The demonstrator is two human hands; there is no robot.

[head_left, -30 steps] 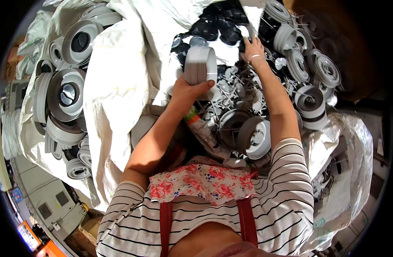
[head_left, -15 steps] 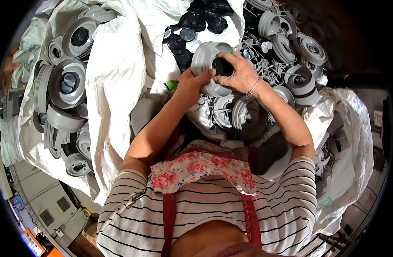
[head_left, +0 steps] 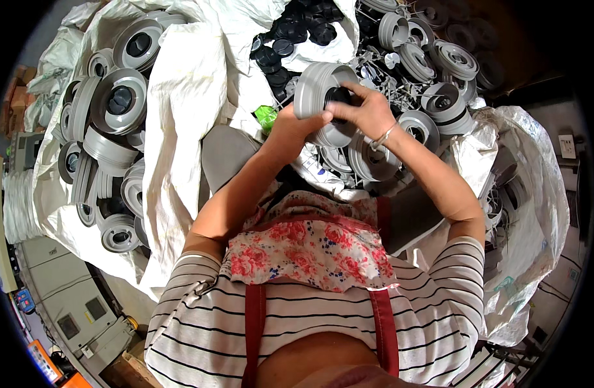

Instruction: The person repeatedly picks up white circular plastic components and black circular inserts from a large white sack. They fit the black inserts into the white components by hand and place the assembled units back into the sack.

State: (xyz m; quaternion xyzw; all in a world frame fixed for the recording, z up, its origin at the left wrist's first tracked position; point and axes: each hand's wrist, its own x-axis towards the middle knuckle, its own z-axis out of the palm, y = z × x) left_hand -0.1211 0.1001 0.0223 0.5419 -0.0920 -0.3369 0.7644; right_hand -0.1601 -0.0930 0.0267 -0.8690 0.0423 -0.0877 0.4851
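Near: striped shirt, floral bib, both forearms up over lap. L hand (head_left: pixel 297 126) has its grip wrapped round the grey plastic wheel (head_left: pixel 323 97), held at chest height above the white sack (head_left: pixel 180 97). R hand (head_left: pixel 368 110) pinches a black cap (head_left: pixel 339 97) at the wheel's hub. Keep wheel steady w/ L, seat cap square, press w/ thumb. Far: black caps pile (head_left: pixel 297 32), loose grey wheels (head_left: pixel 433 64).

One head-worn fisheye view looks steeply down — close over the person's striped shirt (head_left: pixel 310 330) and forearms — onto white woven sacks (head_left: pixel 180 116) of grey plastic spools (head_left: pixel 119 100), edges bending at the rim.
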